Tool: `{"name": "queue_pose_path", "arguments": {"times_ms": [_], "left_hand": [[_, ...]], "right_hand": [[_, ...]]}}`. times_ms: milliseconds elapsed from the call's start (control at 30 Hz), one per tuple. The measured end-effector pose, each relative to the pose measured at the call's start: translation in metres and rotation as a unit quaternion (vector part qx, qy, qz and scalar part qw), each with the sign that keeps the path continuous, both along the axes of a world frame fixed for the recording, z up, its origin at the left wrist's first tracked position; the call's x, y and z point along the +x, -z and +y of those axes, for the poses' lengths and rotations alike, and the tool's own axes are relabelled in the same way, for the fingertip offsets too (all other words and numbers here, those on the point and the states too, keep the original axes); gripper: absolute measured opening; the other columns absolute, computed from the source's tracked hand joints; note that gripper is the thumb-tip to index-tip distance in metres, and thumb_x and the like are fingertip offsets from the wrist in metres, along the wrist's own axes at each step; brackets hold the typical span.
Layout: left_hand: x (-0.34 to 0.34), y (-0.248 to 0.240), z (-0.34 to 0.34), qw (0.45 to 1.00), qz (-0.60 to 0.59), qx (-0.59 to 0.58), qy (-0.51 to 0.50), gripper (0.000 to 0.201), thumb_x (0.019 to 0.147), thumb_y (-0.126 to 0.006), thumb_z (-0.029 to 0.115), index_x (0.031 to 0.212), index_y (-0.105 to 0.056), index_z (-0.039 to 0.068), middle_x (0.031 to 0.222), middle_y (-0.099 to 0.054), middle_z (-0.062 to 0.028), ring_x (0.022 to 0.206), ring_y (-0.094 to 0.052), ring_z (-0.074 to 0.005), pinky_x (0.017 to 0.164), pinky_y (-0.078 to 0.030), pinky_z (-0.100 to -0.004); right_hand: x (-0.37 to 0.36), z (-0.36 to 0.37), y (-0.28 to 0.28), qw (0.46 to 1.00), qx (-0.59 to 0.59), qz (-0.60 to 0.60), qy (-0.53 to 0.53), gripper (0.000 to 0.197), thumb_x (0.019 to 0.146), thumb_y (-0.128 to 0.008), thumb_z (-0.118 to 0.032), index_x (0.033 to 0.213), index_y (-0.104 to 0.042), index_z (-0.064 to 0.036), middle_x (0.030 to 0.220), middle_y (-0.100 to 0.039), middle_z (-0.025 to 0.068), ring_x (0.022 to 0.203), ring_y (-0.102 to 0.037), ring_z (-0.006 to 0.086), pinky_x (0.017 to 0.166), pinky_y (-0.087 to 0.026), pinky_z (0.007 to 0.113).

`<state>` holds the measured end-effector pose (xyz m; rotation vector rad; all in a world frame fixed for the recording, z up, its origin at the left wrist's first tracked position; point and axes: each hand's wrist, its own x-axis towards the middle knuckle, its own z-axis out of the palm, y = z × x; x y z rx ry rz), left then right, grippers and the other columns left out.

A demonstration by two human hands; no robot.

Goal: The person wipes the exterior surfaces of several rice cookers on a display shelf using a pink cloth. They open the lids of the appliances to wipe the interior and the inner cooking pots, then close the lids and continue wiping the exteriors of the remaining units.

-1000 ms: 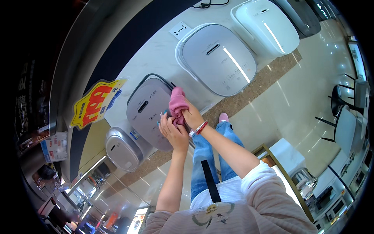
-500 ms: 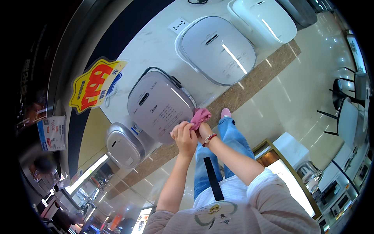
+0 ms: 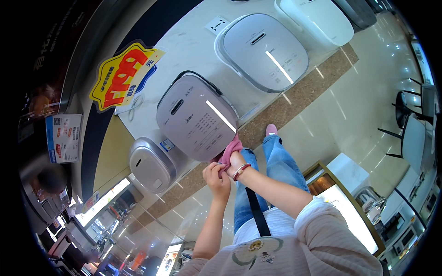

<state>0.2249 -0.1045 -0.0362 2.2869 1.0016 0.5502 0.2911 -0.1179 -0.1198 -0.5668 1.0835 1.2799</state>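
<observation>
A pink cloth (image 3: 233, 146) is bunched between my hands at the near edge of a mauve-grey rice cooker (image 3: 195, 133). My right hand (image 3: 235, 160), with a red bracelet at its wrist, is closed on the cloth, which hides most of its fingers. Just left of it, my left hand (image 3: 217, 181) pinches the lower end of the cloth with bent fingers. The cooker's lid is down, and the cloth lies close against its near side; I cannot tell whether they touch.
A smaller silver rice cooker (image 3: 149, 168) stands to the left. Farther along the counter (image 3: 184, 50) are a grey cooker (image 3: 262, 50) and a white one (image 3: 317, 20). A yellow price sign (image 3: 122, 76) stands behind. A brown stone strip (image 3: 304, 89) edges the counter.
Both hands have shifted slightly nearer to me, and the cloth now stretches down between them rather than bunching above the right hand. The view has tilted slightly.
</observation>
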Motion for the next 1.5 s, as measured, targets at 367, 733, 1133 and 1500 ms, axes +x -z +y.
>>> {"name": "queue_pose_path", "arguments": {"times_ms": [367, 733, 1133, 1500], "left_hand": [[-0.015, -0.037, -0.003, 0.994, -0.033, -0.053, -0.085, 0.02, 0.065, -0.048, -0.012, 0.077, -0.057, 0.001, 0.088, -0.054, -0.0113, 0.085, -0.048, -0.0242, 0.075, -0.04, -0.0327], [0.004, -0.036, -0.004, 0.875, 0.029, -0.46, -0.145, 0.015, 0.074, -0.036, -0.002, 0.075, -0.049, 0.003, 0.065, -0.048, -0.0021, 0.046, -0.044, -0.0074, 0.034, -0.039, -0.021], [0.024, -0.024, -0.012, 0.882, 0.091, -0.442, -0.136, 0.014, 0.074, -0.034, -0.001, 0.077, -0.047, 0.005, 0.063, -0.048, -0.003, 0.045, -0.045, -0.0093, 0.034, -0.039, -0.0224], [0.038, -0.024, 0.007, 0.939, 0.173, -0.26, -0.144, 0.079, 0.071, -0.04, -0.002, 0.141, -0.006, 0.011, 0.061, -0.051, -0.0108, 0.056, -0.052, -0.0202, 0.059, -0.043, -0.0312]], "right_hand": [[-0.004, -0.009, -0.063, 0.973, 0.144, -0.077, -0.162, 0.018, 0.089, -0.033, -0.018, 0.083, -0.049, -0.0112, 0.077, -0.051, 0.0018, 0.069, -0.053, 0.0141, 0.059, -0.045, 0.029], [0.012, -0.04, -0.019, 0.891, 0.053, -0.23, -0.388, 0.023, 0.084, -0.045, -0.01, 0.105, -0.054, -0.0084, 0.096, -0.059, 0.0096, 0.086, -0.058, 0.0175, 0.072, -0.048, 0.028], [0.022, -0.024, 0.008, 0.941, 0.137, -0.244, -0.189, 0.03, 0.085, -0.043, -0.003, 0.114, -0.048, -0.0042, 0.099, -0.058, 0.0083, 0.084, -0.058, 0.0153, 0.073, -0.049, 0.027], [0.039, -0.03, 0.0, 0.953, 0.216, -0.166, -0.134, 0.016, 0.089, -0.049, -0.016, 0.102, -0.053, -0.0068, 0.084, -0.059, 0.0044, 0.073, -0.058, 0.0123, 0.063, -0.049, 0.023]]}}
